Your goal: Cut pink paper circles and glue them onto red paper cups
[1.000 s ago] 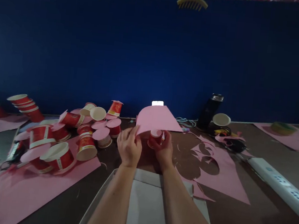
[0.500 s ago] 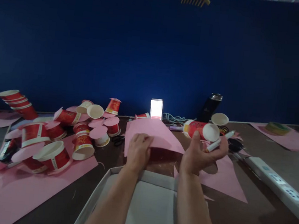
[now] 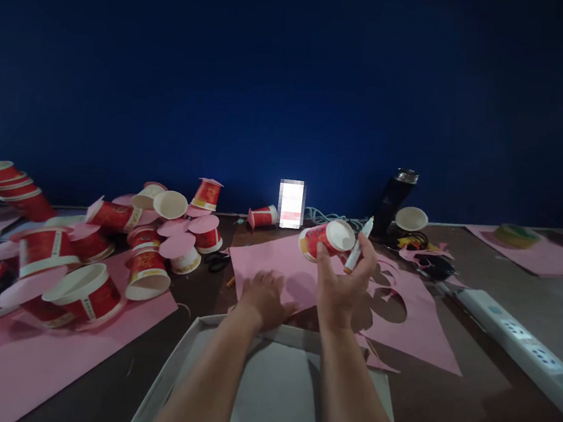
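Note:
My left hand (image 3: 265, 300) lies flat with fingers spread on a pink paper sheet (image 3: 256, 257), holding nothing. Above that sheet, my right hand (image 3: 345, 278) grips a red paper cup (image 3: 316, 240), tilted with its white end toward the upper right. A white marker (image 3: 359, 246) is tucked between the fingers of the same hand. Right of this hand lies another pink sheet (image 3: 421, 320) with round holes cut in it. Under my forearms is a shallow grey-white box (image 3: 276, 398).
Several red cups (image 3: 149, 271), many with pink paper discs, crowd the left beside black scissors (image 3: 216, 261). A lit screen (image 3: 291, 204) stands at the back. On the right are a dark flask (image 3: 394, 199), a tape roll (image 3: 515, 235) and a white power strip (image 3: 514, 343).
The pink sheet, raised and curved before, now lies flat under my left hand, which has opened out. My right hand has moved left with the cup and marker, over the sheet.

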Demonstrator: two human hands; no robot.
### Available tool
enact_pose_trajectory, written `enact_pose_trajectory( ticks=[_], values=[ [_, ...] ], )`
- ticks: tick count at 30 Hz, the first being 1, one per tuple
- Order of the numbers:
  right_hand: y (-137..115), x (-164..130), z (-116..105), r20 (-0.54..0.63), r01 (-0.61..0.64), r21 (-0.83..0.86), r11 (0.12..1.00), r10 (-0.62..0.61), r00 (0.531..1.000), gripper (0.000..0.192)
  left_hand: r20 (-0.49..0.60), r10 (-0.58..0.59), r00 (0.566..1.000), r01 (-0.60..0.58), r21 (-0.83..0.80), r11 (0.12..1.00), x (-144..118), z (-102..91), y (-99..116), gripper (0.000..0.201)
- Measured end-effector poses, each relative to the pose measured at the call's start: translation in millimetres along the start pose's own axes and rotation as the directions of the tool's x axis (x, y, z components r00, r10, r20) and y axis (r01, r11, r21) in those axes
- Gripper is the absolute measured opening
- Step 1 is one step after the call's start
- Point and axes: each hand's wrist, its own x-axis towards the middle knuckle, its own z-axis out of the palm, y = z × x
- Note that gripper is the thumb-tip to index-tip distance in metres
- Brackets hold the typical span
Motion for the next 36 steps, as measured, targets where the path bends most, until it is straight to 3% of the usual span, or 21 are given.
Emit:
enact_pose_trajectory(
  ticks=[3,6,8,10,13,15,19,21,24,26,29,32,36],
  values=[
    [-0.3,-0.7,0.9,-0.005,-0.031,0.003,1.000,0.031,1.000,0.066,0.136,0.119,0.983,-0.121,0.004,0.993,6.0,4.4,-2.5,0.055],
    [-0.2,-1.6,2.2,0.012,-0.056,0.012,0.998,0.056,0.998,0.067,0.118,0.340,0.933,-0.333,-0.073,0.940,11.8,5.0,-4.6,0.047],
    [0.4,-2.1,3.4,0.043,-0.072,0.007,0.997,0.072,0.996,0.066,0.059,0.379,0.923,-0.374,-0.085,0.924,12.5,3.7,-5.6,0.042],
    [1.4,-2.7,4.6,0.078,-0.079,-0.006,0.997,0.079,0.994,0.066,-0.016,0.268,0.963,-0.269,-0.041,0.962,9.2,0.9,-6.1,0.038],
    [3.0,-4.3,6.3,0.127,-0.076,-0.022,0.997,0.078,0.989,0.063,-0.126,-0.017,0.992,0.020,0.017,1.000,1.2,-4.8,-7.2,0.049],
    [4.0,-6.2,7.7,0.169,-0.075,-0.028,0.997,0.079,0.982,0.062,-0.081,-0.136,0.987,0.138,0.029,0.990,-0.2,-6.7,-10.5,0.062],
    [8.0,-11.3,11.4,0.239,-0.054,-0.029,0.998,0.060,0.969,0.061,0.071,-0.122,0.990,0.120,0.033,0.992,11.4,-2.7,-25.4,0.067],
    [11.5,-13.7,13.9,0.261,-0.047,-0.038,0.998,0.055,0.964,0.061,-0.018,-0.159,0.987,0.160,0.053,0.986,15.4,-1.7,-32.2,0.059],
    [16.9,-16.1,17.5,0.300,-0.058,-0.052,0.997,0.071,0.951,0.061,-0.268,-0.240,0.933,0.277,0.107,0.955,7.5,-8.3,-32.1,0.055],
    [19.1,-17.1,19.2,0.331,-0.065,-0.054,0.996,0.080,0.940,0.061,-0.320,-0.254,0.913,0.308,0.129,0.943,-4.8,-16.9,-25.6,0.049],
    [19.0,-19.0,20.0,0.390,-0.055,-0.036,0.998,0.064,0.918,0.062,-0.180,-0.258,0.949,0.285,0.141,0.948,-20.0,-28.1,-16.0,0.032],
    [17.2,-22.5,20.4,0.471,-0.023,0.003,1.000,0.019,0.882,0.059,-0.028,-0.243,0.970,0.245,0.101,0.964,-21.7,-30.7,-17.2,0.030],
    [16.6,-28.8,23.0,0.582,0.014,0.027,1.000,-0.027,0.812,0.056,-0.003,-0.266,0.964,0.266,0.019,0.964,-14.7,-26.5,-33.3,0.030]
  ],
)
